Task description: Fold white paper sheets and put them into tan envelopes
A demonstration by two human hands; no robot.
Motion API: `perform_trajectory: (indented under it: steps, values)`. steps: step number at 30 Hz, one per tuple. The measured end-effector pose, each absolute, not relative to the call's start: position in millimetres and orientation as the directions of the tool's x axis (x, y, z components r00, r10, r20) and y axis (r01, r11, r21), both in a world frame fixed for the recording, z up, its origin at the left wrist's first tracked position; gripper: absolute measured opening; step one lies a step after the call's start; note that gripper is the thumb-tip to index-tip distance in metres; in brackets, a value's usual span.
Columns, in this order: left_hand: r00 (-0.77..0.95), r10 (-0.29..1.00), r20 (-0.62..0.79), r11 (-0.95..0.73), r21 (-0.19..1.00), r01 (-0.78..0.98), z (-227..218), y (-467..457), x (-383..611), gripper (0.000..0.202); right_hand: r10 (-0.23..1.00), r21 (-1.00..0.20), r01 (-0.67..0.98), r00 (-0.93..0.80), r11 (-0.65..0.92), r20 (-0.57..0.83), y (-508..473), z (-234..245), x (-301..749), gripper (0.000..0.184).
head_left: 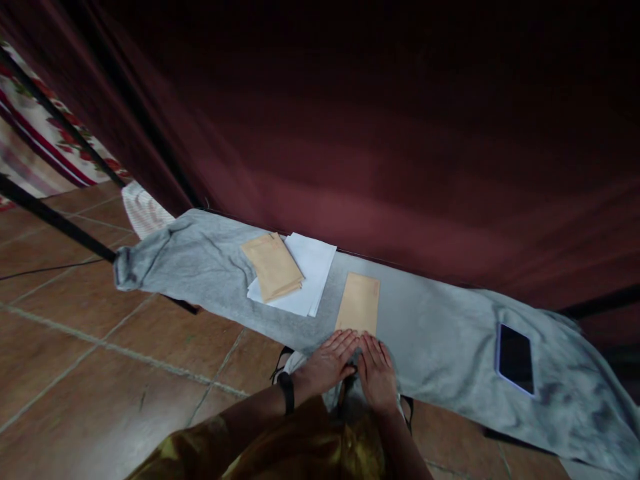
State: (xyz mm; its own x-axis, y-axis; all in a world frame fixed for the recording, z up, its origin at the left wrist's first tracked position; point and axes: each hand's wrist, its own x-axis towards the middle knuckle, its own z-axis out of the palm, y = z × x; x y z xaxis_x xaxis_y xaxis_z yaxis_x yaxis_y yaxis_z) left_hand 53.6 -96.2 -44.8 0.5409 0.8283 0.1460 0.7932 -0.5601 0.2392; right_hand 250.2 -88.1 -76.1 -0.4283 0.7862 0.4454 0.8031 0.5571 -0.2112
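A single tan paper envelope (pixel 360 301) lies flat on the grey cloth in front of me. My left hand (pixel 333 357) rests on its near end, fingers stretched out and flat. Beside it, my right hand (pixel 377 370) also lies with straight fingers on the same near edge, the two hands' fingertips almost meeting. To the left, several tan envelopes (pixel 277 267) are stacked loosely on top of white paper sheets (pixel 316 267). Both palms face down, and the envelope's nearest edge is hidden under the fingers.
The grey cloth (pixel 425 327) covers a long narrow surface. A phone (pixel 516 360) with a pale purple edge lies at its right. A dark red curtain (pixel 320 167) hangs directly behind. Brown floor tiles (pixel 165 347) and a black metal bar (pixel 60 220) show at left.
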Motion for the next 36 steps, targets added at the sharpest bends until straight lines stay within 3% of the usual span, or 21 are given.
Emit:
perform_trajectory:
  steps: [7, 17, 22, 27, 30, 32, 34, 36]
  values:
    - [0.502, 0.841, 0.201, -0.535, 0.179, 0.825, -46, -88, 53, 0.045, 0.807, -0.203, 0.827, -0.407, 0.525, 0.428, -89, -69, 247, 0.05]
    - [0.574, 0.819, 0.006, -0.574, 0.017, 0.818, -26, -67, 50, 0.055, 0.821, -0.257, 0.824, -0.366, 0.505, 0.438, -86, -66, 243, 0.048]
    - [0.57, 0.822, 0.02, -0.568, -0.054, 0.821, -17, -62, 56, 0.056, 0.85, -0.264, 0.848, -0.334, 0.459, 0.406, -84, -59, 233, 0.046]
    - [0.556, 0.831, 0.014, -0.554, -0.046, 0.831, 0, -62, 57, 0.048, 0.896, -0.264, 0.875, -0.323, 0.406, 0.306, -77, -42, 218, 0.043]
    - [0.541, 0.837, 0.083, -0.543, 0.006, 0.84, 19, -63, 52, 0.043, 0.91, -0.269, 0.885, -0.304, 0.379, 0.282, -68, -25, 214, 0.049]
    - [0.483, 0.846, 0.226, -0.514, 0.102, 0.852, 32, -62, 46, 0.044, 0.917, -0.356, 0.862, -0.257, 0.36, 0.305, -59, -10, 215, 0.051]
    - [0.305, 0.868, 0.391, -0.429, 0.283, 0.858, 41, -60, 42, 0.047, 0.926, -0.557, 0.77, -0.117, 0.312, 0.358, -51, 7, 219, 0.047]
    - [0.035, 0.896, 0.443, -0.305, 0.556, 0.773, 43, -57, 41, 0.053, 0.926, -0.804, 0.541, 0.114, 0.246, 0.36, -44, 22, 222, 0.039]
